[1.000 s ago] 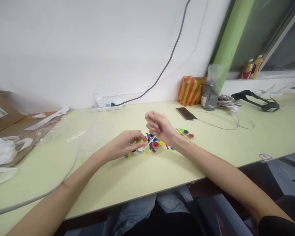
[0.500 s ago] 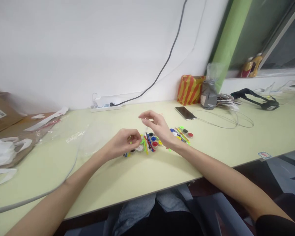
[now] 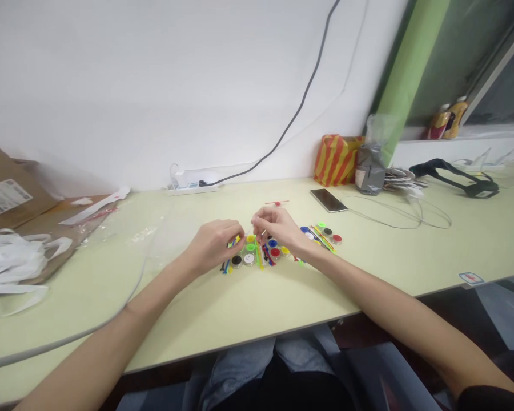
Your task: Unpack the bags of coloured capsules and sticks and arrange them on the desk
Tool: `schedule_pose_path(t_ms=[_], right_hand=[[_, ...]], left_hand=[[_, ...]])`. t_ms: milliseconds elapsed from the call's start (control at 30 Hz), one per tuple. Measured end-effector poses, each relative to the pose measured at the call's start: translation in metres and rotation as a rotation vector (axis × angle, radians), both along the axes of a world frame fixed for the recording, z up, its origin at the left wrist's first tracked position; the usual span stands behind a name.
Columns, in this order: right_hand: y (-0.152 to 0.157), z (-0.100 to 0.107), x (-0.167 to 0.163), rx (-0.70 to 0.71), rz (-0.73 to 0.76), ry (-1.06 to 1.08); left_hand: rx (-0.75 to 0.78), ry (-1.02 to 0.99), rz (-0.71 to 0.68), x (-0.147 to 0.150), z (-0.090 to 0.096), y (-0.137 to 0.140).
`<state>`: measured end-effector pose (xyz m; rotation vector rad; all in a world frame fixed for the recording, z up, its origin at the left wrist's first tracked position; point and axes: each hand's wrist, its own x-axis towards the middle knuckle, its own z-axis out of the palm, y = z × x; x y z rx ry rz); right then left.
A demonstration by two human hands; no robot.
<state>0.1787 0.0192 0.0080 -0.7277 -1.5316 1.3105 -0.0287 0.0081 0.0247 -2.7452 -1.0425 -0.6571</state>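
Above small coloured pieces on the table, my left hand [image 3: 214,242] is closed in a pinch at the left side. What its fingers hold is hidden or too small to name. Close by on the right, my right hand [image 3: 280,229] is also pinched, its fingertips near a thin pale thing I cannot make out. Below them lie several clear round discs with coloured centres, among them a white one [image 3: 249,260], a black one [image 3: 236,261] and a red one [image 3: 274,253]. Thin coloured sticks [image 3: 260,257] with arrow-like ends lie between the discs.
Behind my hands lies a red-centred disc [image 3: 277,204] with a red stick across it. A phone [image 3: 329,200] and striped bag [image 3: 337,160] stand back right. At left are a cardboard box [image 3: 8,194], white straps [image 3: 12,260] and a grey cable [image 3: 68,344].
My right hand has come down toward my left hand, its fingers now drawn into a pinch. The red-centred disc with the stick is now uncovered. The view has shifted slightly.
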Motion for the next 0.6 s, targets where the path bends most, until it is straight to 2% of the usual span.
schedule_pose_path(t_ms=[200, 400, 600], right_hand=[[0.001, -0.002, 0.002, 0.013, 0.055, 0.042], [0.004, 0.0, 0.006, 0.054, 0.106, 0.077], [0.013, -0.007, 0.006, 0.116, 0.116, 0.084]], left_hand=[[-0.102, -0.081, -0.032, -0.001, -0.003, 0.0], [-0.307, -0.274, 0.016, -0.001, 0.001, -0.004], [-0.482, -0.292, -0.042, -0.002, -0.001, -0.002]])
